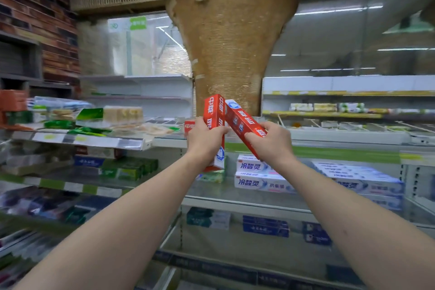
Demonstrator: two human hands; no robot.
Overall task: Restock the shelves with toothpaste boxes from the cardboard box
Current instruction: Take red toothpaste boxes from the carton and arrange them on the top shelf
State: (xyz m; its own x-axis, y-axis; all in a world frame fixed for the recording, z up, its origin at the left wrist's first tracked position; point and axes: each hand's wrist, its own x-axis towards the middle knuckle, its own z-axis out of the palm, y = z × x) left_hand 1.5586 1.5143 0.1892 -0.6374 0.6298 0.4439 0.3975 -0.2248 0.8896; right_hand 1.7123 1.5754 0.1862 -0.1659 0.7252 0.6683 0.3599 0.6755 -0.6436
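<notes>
My left hand (pixel 205 139) grips a red toothpaste box (pixel 213 113) that stands nearly upright, its white end pointing down. My right hand (pixel 270 141) holds a second red toothpaste box (pixel 240 120), tilted with its top leaning left so it touches the first box near the top. Both boxes are raised in front of the top shelf (pixel 329 135) of the middle shelving unit. Another red box (pixel 189 126) lies on that shelf behind my left hand. The cardboard box is not in view.
White and blue toothpaste boxes (pixel 256 175) are stacked on the shelf below, with more to the right (pixel 362 179). Green boxes (pixel 128 167) fill the left unit. A woven brown pillar (pixel 231 37) rises behind the shelves. Lower shelves hold dark blue packs (pixel 264 226).
</notes>
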